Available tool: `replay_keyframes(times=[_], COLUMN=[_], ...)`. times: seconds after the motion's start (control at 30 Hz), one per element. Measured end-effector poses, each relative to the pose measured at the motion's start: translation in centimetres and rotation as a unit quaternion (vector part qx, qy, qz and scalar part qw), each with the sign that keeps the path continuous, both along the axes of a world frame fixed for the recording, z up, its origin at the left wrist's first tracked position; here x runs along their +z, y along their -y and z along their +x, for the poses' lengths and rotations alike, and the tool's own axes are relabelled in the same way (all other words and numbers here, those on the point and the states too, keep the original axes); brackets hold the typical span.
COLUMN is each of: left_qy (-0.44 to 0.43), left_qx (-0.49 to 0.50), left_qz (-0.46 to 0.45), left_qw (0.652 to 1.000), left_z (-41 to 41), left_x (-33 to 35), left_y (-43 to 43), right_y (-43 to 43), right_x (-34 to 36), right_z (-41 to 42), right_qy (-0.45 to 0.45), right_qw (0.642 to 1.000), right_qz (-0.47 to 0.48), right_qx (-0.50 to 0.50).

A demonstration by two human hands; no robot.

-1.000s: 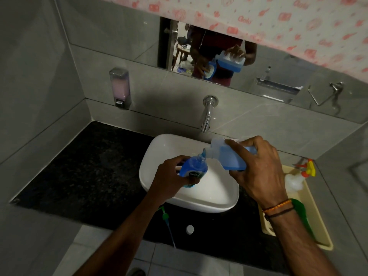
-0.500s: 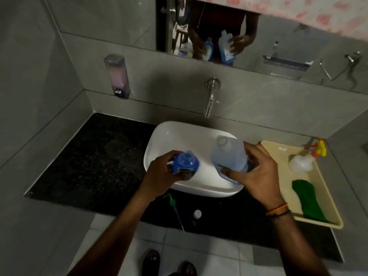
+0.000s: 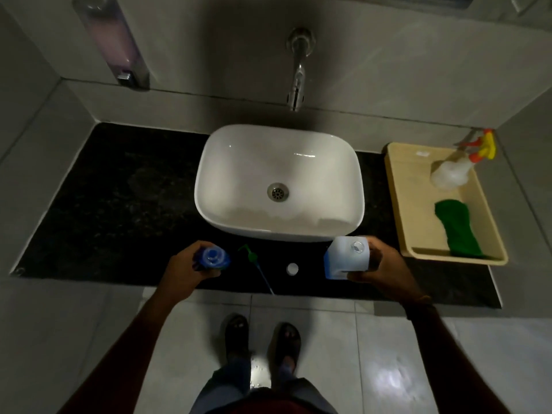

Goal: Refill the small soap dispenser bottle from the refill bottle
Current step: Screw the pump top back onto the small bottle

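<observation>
My left hand [image 3: 185, 274] grips the small soap dispenser bottle [image 3: 212, 258], blue with its neck open, upright over the black counter left of centre. My right hand [image 3: 379, 271] holds the refill bottle [image 3: 346, 258], a translucent white jug with blue liquid at its base, upright with its mouth open, in front of the sink's right corner. Between the two bottles the green pump head with its blue tube [image 3: 254, 262] lies on the counter, and a small white cap [image 3: 292, 268] lies next to it.
A white basin [image 3: 239, 174] stands on the black counter [image 3: 119, 198] under a wall tap [image 3: 297, 76]. A beige tray [image 3: 397, 189] at the right holds a spray bottle [image 3: 451, 173] and a green cloth [image 3: 457, 228]. A wall soap dispenser [image 3: 113, 43] hangs at upper left.
The refill bottle went from tilted over the small bottle's neck to upright. Both hands drew back from above the basin and apart, down to the counter's front edge.
</observation>
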State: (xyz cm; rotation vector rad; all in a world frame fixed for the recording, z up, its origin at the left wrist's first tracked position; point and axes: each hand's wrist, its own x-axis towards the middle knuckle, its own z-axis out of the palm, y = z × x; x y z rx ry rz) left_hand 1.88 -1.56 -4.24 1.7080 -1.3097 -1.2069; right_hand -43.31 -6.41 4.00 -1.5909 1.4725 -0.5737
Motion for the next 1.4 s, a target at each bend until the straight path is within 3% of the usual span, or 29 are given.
replay_keyframes(times=[0.27,0.8,1.0,1.1,1.17,1.23,1.4], left_qy=[-0.015,-0.055,-0.056,-0.055,-0.045,-0.031,-0.026], left_qx=[-0.003,-0.001,0.000,0.009,0.019,0.022,0.025], left_qz=[0.032,0.060,0.057,0.069,0.073,0.066,0.040], left_qw=[0.999,0.997,0.997,0.996,0.996,0.997,0.999], left_z=[-0.5,0.0,0.2,0.3,0.4,0.6,1.1], left_x=[-2.4,-3.1,-3.3,-3.6,-3.7,-3.7,-3.3], left_y=[1.1,1.2,1.0,0.9,0.7,0.4,-0.3], right_y=[-0.4,-0.7,-2.5,-4.5,-6.5,-7.9,-4.6], right_x=[-4.4,-6.8,-7.6,-8.0,-8.4,-8.4,-7.6], right_z=[-0.3,0.8,2.1,2.5,3.8,6.7,17.2], right_qy=[-0.006,0.008,-0.018,-0.075,-0.160,-0.214,-0.238], right_qw=[0.999,0.995,0.982,0.950,0.929,0.927,0.965], right_qz=[0.020,0.025,0.054,0.154,0.253,0.279,0.106], right_qx=[-0.038,-0.094,-0.179,-0.261,-0.219,-0.133,-0.033])
